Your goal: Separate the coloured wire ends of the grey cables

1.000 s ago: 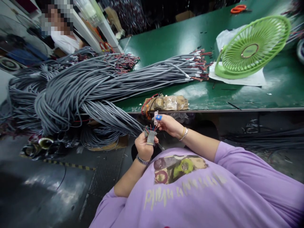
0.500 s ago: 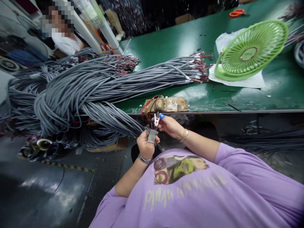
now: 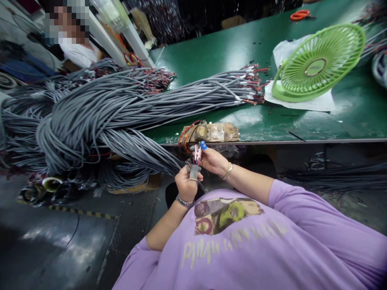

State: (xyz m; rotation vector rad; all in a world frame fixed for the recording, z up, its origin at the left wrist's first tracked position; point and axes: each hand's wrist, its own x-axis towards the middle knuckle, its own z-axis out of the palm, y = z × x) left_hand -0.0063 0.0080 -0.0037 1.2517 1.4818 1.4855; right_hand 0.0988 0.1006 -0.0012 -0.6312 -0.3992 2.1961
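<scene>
My left hand (image 3: 185, 184) is closed around the end of a grey cable, and a grey wrap covers its thumb. Thin coloured wires (image 3: 191, 162) fan out above that thumb. Close beside it, my right hand (image 3: 215, 161) pinches a small pale pink piece shaped like a clip (image 3: 197, 153), which stands right at the wire tips. A blue cover (image 3: 203, 145) sits on one of its digits. Whether the pink piece grips a wire is too small to tell. Just beyond both hands lies a wooden block (image 3: 217, 132) with wires at its left end.
Long grey cables (image 3: 130, 100) with bared red and dark ends lie in a thick bundle across the green table (image 3: 208, 50). At the right stands a green fan (image 3: 317, 66) on white paper. Orange-handled scissors (image 3: 299, 15) lie farther back. Another person (image 3: 79, 52) is at the upper left.
The right hand and the pink piece have shifted slightly left and down, closer to the wires in the left hand. The whole view has moved a little.
</scene>
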